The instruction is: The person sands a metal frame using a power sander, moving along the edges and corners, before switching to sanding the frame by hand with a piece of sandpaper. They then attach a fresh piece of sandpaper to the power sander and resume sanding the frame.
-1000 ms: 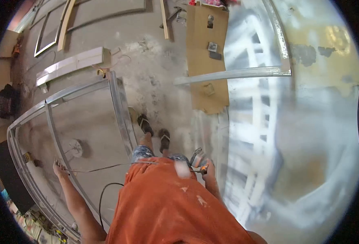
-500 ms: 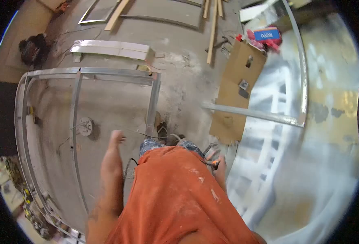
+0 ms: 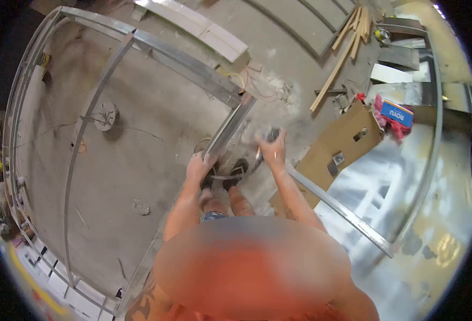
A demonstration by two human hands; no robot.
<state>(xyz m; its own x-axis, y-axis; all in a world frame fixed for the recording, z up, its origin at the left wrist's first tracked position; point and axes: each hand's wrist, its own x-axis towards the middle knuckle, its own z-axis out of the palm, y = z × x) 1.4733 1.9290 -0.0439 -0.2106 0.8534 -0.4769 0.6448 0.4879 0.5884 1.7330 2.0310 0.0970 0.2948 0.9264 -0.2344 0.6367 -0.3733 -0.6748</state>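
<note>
My left hand (image 3: pixel 198 167) is closed on the near end of a metal frame bar (image 3: pixel 230 124). That bar belongs to a large frame of silvery metal channel on the left, which has a long crossbar (image 3: pixel 98 85) inside it. Across a small gap to the right, my right hand (image 3: pixel 272 150) is wrapped round a dark hand tool (image 3: pixel 273 134), blurred by motion, whose kind I cannot make out. A dark cable seems to hang beside that hand. Both feet, in dark sandals (image 3: pixel 238 170), stand just below the hands.
A second metal bar (image 3: pixel 348 208) crosses a cardboard sheet (image 3: pixel 335 152) on the right. A blue box (image 3: pixel 397 113), wooden strips (image 3: pixel 348 48) and a long white panel (image 3: pixel 193 27) lie farther off. Inside the frame sits a round whitish object (image 3: pixel 106 116) with wire.
My left hand has gone from hanging free to holding the frame bar. My right hand has risen forward from my side with the tool. The view has turned and shifted.
</note>
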